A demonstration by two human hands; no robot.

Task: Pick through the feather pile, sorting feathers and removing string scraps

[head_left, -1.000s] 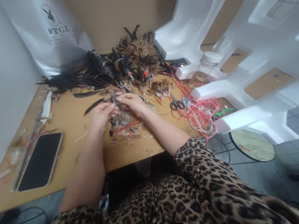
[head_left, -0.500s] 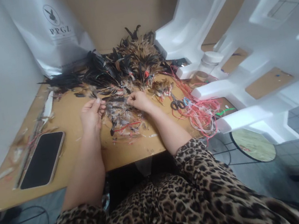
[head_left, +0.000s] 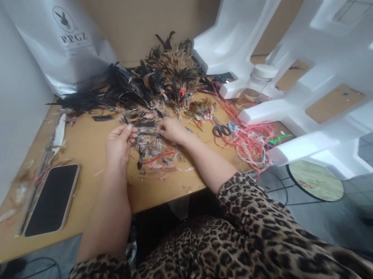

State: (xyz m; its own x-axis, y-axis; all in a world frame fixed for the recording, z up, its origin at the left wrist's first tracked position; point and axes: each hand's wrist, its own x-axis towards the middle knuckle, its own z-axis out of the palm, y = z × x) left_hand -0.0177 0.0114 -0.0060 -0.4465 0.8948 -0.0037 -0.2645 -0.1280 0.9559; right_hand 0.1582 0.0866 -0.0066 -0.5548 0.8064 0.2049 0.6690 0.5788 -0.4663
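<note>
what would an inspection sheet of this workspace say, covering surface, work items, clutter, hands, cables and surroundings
Surface: tan table, littered and marked.
Job's things: small feathers heaped near the hands; larger black and brown feather bunches behind.
Clutter: phone on the left; scissors and tangled red and white strings on the right.
Grip: left hand and right hand at the small feathers, fingertips bent in; whether either holds one is unclear.
Cables: dark cable below the table's left side.
Surroundings: white bag behind on the left, white moulded piece on the right.
</note>
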